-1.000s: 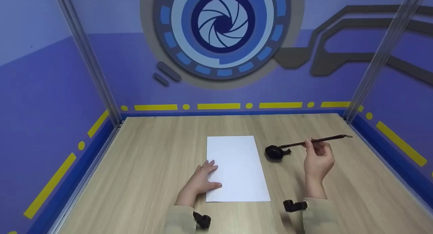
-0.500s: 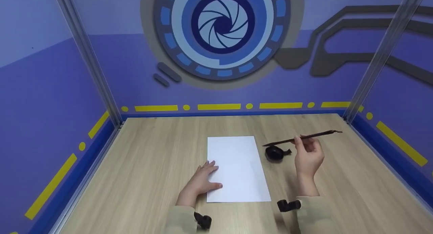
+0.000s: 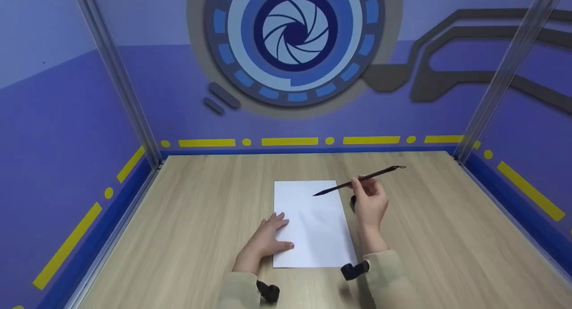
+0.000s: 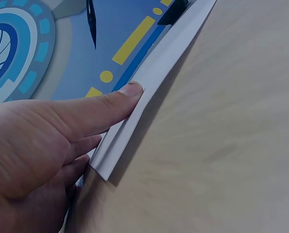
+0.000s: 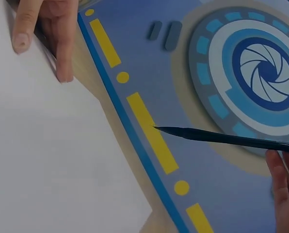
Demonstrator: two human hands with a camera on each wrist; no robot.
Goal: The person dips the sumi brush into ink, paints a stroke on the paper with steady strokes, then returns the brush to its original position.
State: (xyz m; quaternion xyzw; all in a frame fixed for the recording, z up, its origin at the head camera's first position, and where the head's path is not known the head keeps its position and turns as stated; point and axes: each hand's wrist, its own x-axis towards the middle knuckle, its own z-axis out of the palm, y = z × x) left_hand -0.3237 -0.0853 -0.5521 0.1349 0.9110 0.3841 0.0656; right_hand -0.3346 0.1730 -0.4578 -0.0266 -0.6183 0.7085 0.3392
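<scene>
White paper (image 3: pixel 310 228) lies on the wooden table in the head view. My left hand (image 3: pixel 264 238) rests on its left edge, thumb and fingers spread; the left wrist view shows the thumb (image 4: pixel 110 104) flat along the paper's near edge (image 4: pixel 154 68). Between its thumb and fingers my right hand (image 3: pixel 372 204) pinches a dark writing brush (image 3: pixel 375 174). The brush slants, its pointed tip over the upper right part of the sheet and its looped end up to the right. In the right wrist view the brush tip (image 5: pixel 173 131) hangs above the paper.
Mostly hidden behind the right hand is a small black ink dish (image 3: pixel 353 203), right of the paper. The table (image 3: pixel 201 202) ends at blue and purple printed panels, with metal posts (image 3: pixel 129 90) at the corners. Each sleeve carries a black wrist camera (image 3: pixel 355 270).
The right hand lifts the brush out of the black dish and carries it left over the paper. My left hand stays where it was.
</scene>
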